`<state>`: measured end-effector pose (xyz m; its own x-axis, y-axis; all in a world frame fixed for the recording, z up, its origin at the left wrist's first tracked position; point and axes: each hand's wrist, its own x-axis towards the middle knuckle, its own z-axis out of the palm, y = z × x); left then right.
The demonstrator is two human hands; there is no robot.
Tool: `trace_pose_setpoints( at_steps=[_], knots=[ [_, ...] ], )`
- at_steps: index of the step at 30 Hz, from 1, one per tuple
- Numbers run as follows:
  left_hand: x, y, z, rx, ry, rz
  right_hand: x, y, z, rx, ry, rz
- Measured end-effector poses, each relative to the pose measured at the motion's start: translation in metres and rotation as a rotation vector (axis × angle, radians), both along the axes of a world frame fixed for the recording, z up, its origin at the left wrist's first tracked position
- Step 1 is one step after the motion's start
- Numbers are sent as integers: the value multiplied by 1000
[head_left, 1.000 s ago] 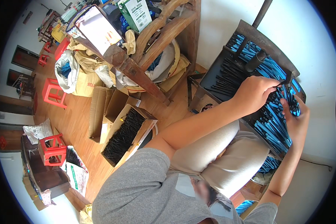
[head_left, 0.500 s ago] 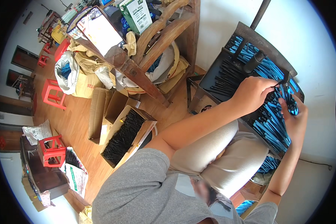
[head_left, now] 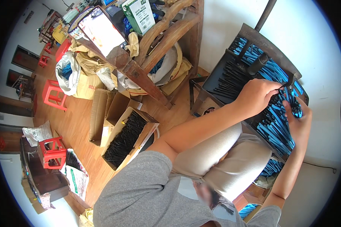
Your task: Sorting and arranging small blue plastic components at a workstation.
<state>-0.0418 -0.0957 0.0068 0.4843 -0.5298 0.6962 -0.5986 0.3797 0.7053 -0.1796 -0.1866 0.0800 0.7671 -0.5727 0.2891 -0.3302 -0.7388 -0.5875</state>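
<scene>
My left hand (head_left: pixel 257 96) reaches across the black metal tray (head_left: pixel 231 62). Its thumb and finger are pinched on a thin black stick, only a short end of which shows, beside a dark metal upright (head_left: pixel 290 80). My right hand (head_left: pixel 301 115) is at the tray's right side, its fingers curled round a small bundle of blue sticks (head_left: pixel 297 109) with dark ends. Below the hands lies a heap of slim blue sticks (head_left: pixel 271 125). More blue sticks (head_left: pixel 250 49) fill the far compartment, and black sticks (head_left: pixel 231 77) lie in the left one.
Left of my legs stand an open carton of black sticks (head_left: pixel 125 138) and another open cardboard box (head_left: pixel 119 108). A wooden frame (head_left: pixel 140 73) with a phone (head_left: pixel 102 32) rises behind them. Sacks (head_left: pixel 88 77) and red stools (head_left: pixel 55 94) stand farther left. A white wall borders the tray.
Both hands keep almost the same place. The bundle in my right hand has turned slightly, and its fingers have shifted a little.
</scene>
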Motion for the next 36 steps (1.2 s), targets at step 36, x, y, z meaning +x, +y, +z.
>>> trace_pose_setpoints(
  at_steps=[36],
  knots=[
    [-51, 52, 26, -140, -93, -41, -21, 44, 10, -116, -408, 117]
  ],
)
